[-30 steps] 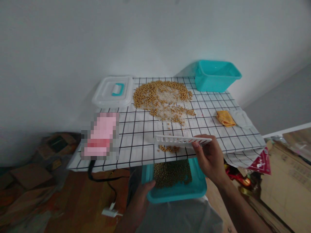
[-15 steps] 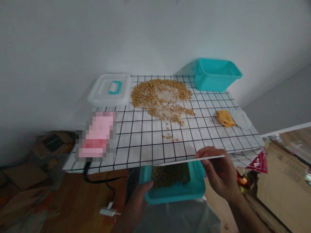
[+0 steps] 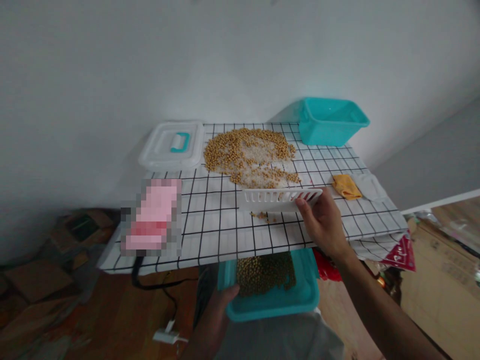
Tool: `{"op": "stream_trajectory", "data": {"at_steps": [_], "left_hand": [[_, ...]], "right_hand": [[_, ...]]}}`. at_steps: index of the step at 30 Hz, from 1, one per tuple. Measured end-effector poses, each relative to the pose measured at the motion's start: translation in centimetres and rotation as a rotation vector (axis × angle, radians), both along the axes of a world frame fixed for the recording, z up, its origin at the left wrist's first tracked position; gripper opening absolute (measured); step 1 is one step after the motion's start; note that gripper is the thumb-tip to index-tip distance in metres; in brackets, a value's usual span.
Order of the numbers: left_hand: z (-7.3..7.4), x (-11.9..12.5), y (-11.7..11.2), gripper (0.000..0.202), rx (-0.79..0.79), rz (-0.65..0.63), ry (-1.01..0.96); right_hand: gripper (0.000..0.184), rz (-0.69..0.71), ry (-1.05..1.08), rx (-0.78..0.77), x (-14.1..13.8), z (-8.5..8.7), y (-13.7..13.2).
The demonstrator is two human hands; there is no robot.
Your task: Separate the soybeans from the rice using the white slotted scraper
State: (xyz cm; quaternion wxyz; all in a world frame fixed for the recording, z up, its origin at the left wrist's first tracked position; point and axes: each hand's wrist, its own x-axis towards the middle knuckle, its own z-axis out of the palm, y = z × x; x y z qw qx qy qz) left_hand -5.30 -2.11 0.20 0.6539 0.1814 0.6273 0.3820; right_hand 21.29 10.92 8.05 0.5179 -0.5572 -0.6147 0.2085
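My right hand grips the right end of a white slotted plastic panel, which stands on edge on the checked tablecloth just in front of a pile of soybeans mixed with white rice. A few loose beans lie on the near side of the panel. My left hand holds the left rim of a teal tray with soybeans in it, kept below the table's front edge.
A clear lidded box with a teal handle sits at the back left, a teal tub at the back right. A yellow cloth and a clear lid lie to the right. A blurred pink item rests near the left. Cardboard and a cable lie on the floor.
My right hand carried the white panel from the table's front edge back up to the near side of the bean pile. The teal tray stayed under the edge in my left hand.
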Motion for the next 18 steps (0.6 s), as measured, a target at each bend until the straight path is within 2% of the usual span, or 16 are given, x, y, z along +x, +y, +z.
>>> {"op": "stream_trajectory", "data": {"at_steps": [3,6,9,11,16,18], "left_hand": [[-0.3,0.1,0.1,0.025,0.0,0.004,0.011],[-0.8,0.2,0.2,0.031,-0.009,0.002,-0.034],[-1.1,0.3,0.4,0.04,-0.085,0.006,-0.155],[-1.1,0.4,0.5,0.037,-0.139,0.012,-0.226],[-0.4,0.3,0.5,0.028,0.003,-0.034,-0.075],[0.1,0.2,0.5,0.027,0.004,-0.049,-0.069]], "right_hand": [[0.011,0.025,-0.001,0.003,0.0,-0.1,-0.2],[0.01,0.055,0.017,-0.002,0.1,0.1,-0.6],[0.009,0.083,0.028,-0.012,0.2,0.2,-1.1],[0.01,0.104,0.03,-0.02,0.2,0.3,-1.7],[0.014,0.141,0.04,-0.004,0.6,0.4,-3.3],[0.015,0.118,0.031,0.018,0.8,0.5,-3.8]]}}
